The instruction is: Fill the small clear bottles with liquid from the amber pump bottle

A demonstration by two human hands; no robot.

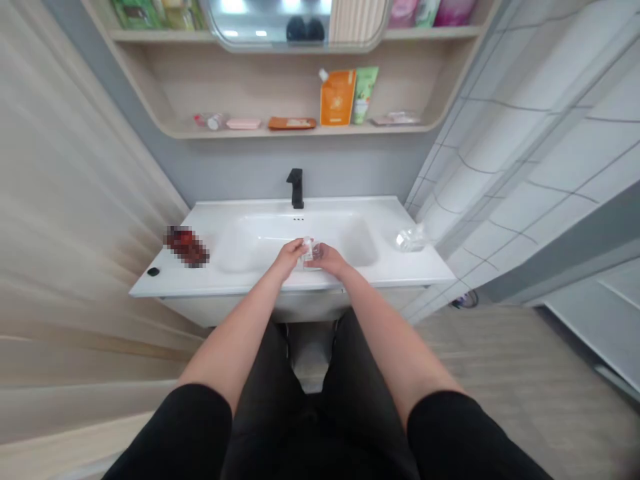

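**Head view:** looking straight down over a white washbasin bench (pixel 420 263), both forearms reaching in from the bottom of the frame.

**Hands:** together now! The left hand (pixel 287 259) and the right hand (pixel 333 260) meet over the front of the bowl, both closed on one small object.

**Things:** that object is a small clear bottle (pixel 310 252) with a white label or cap, pinched between the two hands, right in the middle of the bench near its front edge. The fingers cover much of it.

**Containers:** what's inside that bottle? Too small and blurred to tell. The basin bowl (pixel 357 240) beneath the hands shows nothing in it. Over on the right of the bench, a crumpled clear plastic bag (pixel 411 239) sits near the back corner.

**Rest:** on the left of the bench, a red-brown item (pixel 186 247) is pixelated beyond naming, and a black round stud (pixel 153 271) marks the left corner. A black faucet (pixel 295 189) stands at the back edge. Up on the wooden shelf (pixel 300 131) are an orange pouch (pixel 337 97) and a green tube (pixel 365 95), with a pink bar-shaped item (pixel 243 124) and a brown packet (pixel 292 123) alongside.
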